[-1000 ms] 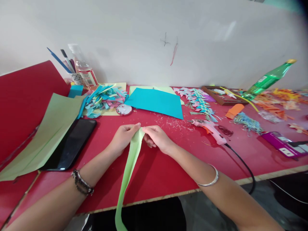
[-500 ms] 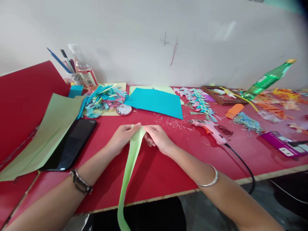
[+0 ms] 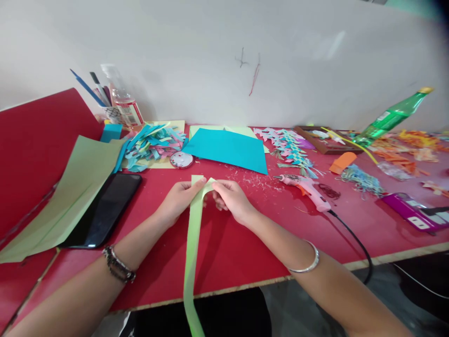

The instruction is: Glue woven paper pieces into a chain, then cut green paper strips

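Note:
A long light-green paper strip (image 3: 194,234) hangs from my hands, over the red table's front edge and out of the bottom of the view. My left hand (image 3: 180,199) pinches it near the top, the thumb lying across the paper and a short end sticking up above. Close by on the right, my right hand (image 3: 233,199) grips a folded corner of the green paper between thumb and finger; its other fingers curl beneath. The fingertips behind the paper are partly hidden.
A blue sheet (image 3: 228,150) and a pile of cut strips (image 3: 152,145) lie behind my hands. To the right are a pink glue gun (image 3: 305,189) with a black cord and a tilted green bottle (image 3: 394,117). A phone (image 3: 108,210) under green paper (image 3: 66,196) is left.
The top of the strip has parted: one end now stands up above my left thumb while my right hand bends the other part aside. The hanging length has swung to the right and straightened.

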Motion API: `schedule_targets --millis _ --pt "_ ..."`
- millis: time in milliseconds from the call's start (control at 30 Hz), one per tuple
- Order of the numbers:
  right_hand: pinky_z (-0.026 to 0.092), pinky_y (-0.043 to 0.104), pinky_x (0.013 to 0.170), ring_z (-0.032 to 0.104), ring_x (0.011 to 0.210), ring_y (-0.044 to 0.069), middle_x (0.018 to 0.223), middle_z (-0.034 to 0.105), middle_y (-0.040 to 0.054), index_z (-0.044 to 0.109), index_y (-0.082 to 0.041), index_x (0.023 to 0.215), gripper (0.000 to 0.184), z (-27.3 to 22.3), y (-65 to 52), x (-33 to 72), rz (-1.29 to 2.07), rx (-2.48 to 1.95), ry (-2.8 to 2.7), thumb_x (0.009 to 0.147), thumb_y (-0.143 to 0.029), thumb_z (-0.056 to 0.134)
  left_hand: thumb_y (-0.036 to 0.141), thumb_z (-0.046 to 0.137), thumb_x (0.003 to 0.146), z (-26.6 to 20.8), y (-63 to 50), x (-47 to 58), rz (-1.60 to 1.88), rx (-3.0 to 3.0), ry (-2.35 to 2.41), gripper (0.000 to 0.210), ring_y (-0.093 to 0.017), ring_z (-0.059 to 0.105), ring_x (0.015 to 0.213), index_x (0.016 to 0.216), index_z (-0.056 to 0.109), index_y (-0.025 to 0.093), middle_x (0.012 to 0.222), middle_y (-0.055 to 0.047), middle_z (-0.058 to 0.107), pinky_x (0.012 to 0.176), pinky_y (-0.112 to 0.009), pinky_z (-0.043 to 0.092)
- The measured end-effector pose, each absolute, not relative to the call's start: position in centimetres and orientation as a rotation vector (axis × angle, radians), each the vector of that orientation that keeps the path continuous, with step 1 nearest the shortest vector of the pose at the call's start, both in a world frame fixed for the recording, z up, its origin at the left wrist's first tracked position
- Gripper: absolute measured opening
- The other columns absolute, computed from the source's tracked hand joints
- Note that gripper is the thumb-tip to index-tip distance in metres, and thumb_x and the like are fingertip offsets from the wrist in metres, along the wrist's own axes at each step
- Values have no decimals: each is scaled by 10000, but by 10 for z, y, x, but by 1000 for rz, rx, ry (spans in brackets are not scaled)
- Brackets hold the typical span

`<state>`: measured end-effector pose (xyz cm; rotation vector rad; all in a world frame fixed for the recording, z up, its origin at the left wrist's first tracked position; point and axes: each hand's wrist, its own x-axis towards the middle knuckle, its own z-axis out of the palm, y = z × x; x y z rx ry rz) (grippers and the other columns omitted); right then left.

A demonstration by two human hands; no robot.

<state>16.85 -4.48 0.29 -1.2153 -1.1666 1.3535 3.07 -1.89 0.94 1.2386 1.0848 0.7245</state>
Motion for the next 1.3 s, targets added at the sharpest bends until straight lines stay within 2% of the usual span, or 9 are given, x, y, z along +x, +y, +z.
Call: schedule_targets --millis 200,400,567,700,800,967,1067,1167,1300 --pt "272 182 363 330 343 47 386 343 -80 423 -187 543 317 4 -44 170 1366 -1207 -1197 786 -387 459 505 558 701 11 -24 32 619 1351 1028 392 -89 451 379 567 637 145 459 -12 582 378 -196 307" --pt "266 176 355 325 332 40 372 344 -84 397 -185 528 333 2 -44 170 1398 -1215 -1221 780 -384 485 502 581 672 12 -24 33 769 1271 1116 380 -95 468 409 575 603 135 504 -14 596 382 -189 310" --pt "270 182 356 325 330 41 389 348 -86 402 -191 539 310 0 -42 171 1329 -1187 -1139 778 -369 489 534 553 685 12 -22 32 777 1282 1131 415 -117 513 486 630 614 127 550 -23 605 457 -205 368" --pt "283 194 369 332 338 49 393 334 -82 401 -192 538 333 0 -41 173 1273 -1151 -1122 792 -393 474 493 569 692 13 -24 33 694 1352 1043 369 -126 537 542 717 654 134 621 -30 635 497 -208 378" --pt "289 196 379 339 341 49 386 343 -76 413 -184 525 371 1 -42 173 1311 -1181 -1224 800 -429 457 483 544 712 12 -24 33 674 1390 1010 358 -92 467 462 665 640 142 541 4 585 439 -195 317" --pt "263 188 372 319 333 40 368 355 -76 418 -177 502 341 2 -45 172 1340 -1240 -1278 800 -338 461 497 520 724 10 -22 32 816 1441 1135 384 -75 394 439 610 581 135 483 36 486 417 -190 264" --pt "251 185 369 313 338 37 377 360 -75 421 -177 507 329 1 -45 172 1320 -1233 -1212 792 -337 466 502 506 733 10 -22 32 852 1408 1102 379 -83 421 462 648 586 142 505 36 504 451 -192 313" --pt "252 187 376 335 355 40 408 380 -70 428 -177 524 325 1 -42 174 1256 -1167 -1170 791 -358 470 510 484 747 12 -24 33 704 1426 937 403 -101 496 521 640 609 142 561 7 572 523 -200 380" --pt "277 196 395 346 373 52 412 375 -69 410 -184 532 356 2 -42 176 1239 -1118 -1242 800 -413 456 501 488 748 13 -26 34 659 1444 938 415 -81 448 422 583 603 138 470 13 541 451 -195 353"
